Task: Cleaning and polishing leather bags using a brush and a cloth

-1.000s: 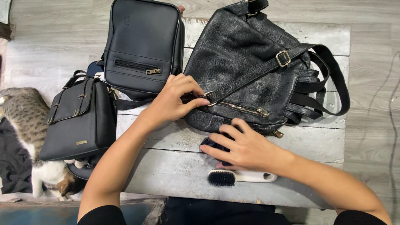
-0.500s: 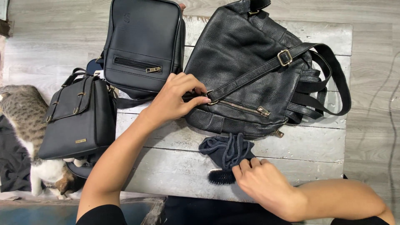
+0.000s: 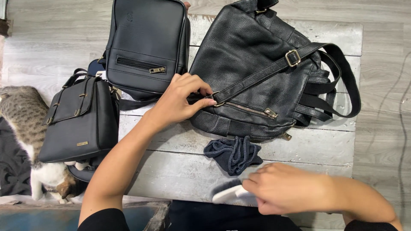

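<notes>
My left hand point(image 3: 180, 100) pinches the strap ring at the left end of the big black leather backpack point(image 3: 257, 72), which lies across the far half of the counter point(image 3: 180, 175). My right hand point(image 3: 284, 188) has its grip closed around the white brush point(image 3: 229, 192) at the near edge. The dark cloth point(image 3: 233, 154) sits crumpled between backpack and brush.

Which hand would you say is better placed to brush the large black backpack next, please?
Right, probably: the right hand already grips the white brush at the table's near edge, while the left hand is busy pinching the large black backpack by its strap ring.
</notes>
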